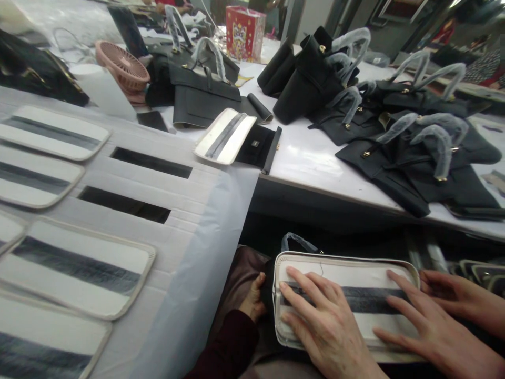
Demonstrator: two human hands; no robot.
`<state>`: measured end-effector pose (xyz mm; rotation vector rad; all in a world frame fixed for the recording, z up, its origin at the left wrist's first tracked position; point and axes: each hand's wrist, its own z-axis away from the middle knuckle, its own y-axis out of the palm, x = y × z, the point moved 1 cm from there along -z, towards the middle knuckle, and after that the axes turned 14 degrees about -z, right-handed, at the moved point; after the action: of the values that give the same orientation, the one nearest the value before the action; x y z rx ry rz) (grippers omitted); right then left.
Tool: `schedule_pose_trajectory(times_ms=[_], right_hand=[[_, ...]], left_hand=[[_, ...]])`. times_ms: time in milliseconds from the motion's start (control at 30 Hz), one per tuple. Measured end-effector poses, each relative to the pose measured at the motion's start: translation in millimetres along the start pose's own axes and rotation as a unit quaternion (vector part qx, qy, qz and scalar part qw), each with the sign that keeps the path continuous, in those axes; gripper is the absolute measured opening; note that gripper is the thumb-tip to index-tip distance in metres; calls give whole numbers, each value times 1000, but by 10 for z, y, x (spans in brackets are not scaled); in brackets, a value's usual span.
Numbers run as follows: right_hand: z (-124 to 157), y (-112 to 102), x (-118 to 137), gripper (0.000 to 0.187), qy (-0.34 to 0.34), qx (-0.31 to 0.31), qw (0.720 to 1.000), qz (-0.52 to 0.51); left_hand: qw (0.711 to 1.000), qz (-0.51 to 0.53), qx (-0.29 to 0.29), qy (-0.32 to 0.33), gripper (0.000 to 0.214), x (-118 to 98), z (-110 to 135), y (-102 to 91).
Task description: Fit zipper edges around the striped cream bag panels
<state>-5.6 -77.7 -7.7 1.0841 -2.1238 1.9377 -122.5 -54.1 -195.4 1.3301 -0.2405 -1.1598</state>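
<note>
A handbag lies across my lap with a white panel (355, 271) facing up. The panel has a pale raised rim and a dark strip down its middle. Behind it shows a plastic-wrapped handle (300, 241). My left hand (254, 299), in a maroon sleeve, grips the bag's left side; its fingers are partly hidden. My right hand (329, 318) lies on the panel's left half, fingers spread. Another person's hand (426, 316) rests spread on the right half. A further hand (453, 289) of that person holds the right end.
White sheeting covers the table at left, with several white panels (74, 266) and two dark strips (124, 204). One panel (225, 136) leans on a small black piece (256, 145). Several black handbags (410, 158) stand behind. A pink fan (122, 66) and red box (244, 34) are farther back.
</note>
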Motion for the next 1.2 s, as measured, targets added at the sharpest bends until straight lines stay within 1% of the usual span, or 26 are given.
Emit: schedule_pose_trajectory(times_ms=[67, 167, 233, 433, 600, 767, 900, 933, 967, 1067, 1100, 1200], right_hand=[[-5, 1, 5, 29, 6, -1, 1000, -7], [-1, -1, 0, 28, 15, 7, 1000, -12], [0, -2, -3, 28, 17, 12, 1000, -12], [-9, 2, 7, 29, 16, 11, 1000, -3], [1, -4, 28, 30, 19, 12, 1000, -2], [26, 2, 38, 31, 34, 5, 999, -21], [50, 9, 38, 45, 33, -15, 998, -48], [53, 8, 38, 44, 31, -21, 998, -51], [55, 5, 40, 39, 27, -25, 998, -52], [61, -8, 52, 17, 9, -24, 999, -42], [65, -11, 56, 16, 2, -23, 999, -36], [89, -11, 58, 21, -17, -26, 999, -18]], left_hand=[[1000, 22, 22, 5, 60, 42, -19, -31], [998, 46, 44, 4, 72, 57, -34, -59], [997, 62, 53, -2, 74, 40, -26, -59], [993, 93, 63, -26, 56, 21, 84, 28], [992, 115, 39, -26, 51, 75, 171, 143], [991, 132, -9, -3, 58, 64, 316, 327], [988, 138, -63, 37, 57, 16, 456, 428], [987, 132, -72, 52, 56, 2, 479, 437], [987, 123, -79, 68, 56, -11, 497, 442], [987, 90, -85, 98, 58, -29, 525, 433], [988, 81, -82, 101, 59, -26, 531, 426], [990, 65, -68, 102, 64, -9, 568, 403]])
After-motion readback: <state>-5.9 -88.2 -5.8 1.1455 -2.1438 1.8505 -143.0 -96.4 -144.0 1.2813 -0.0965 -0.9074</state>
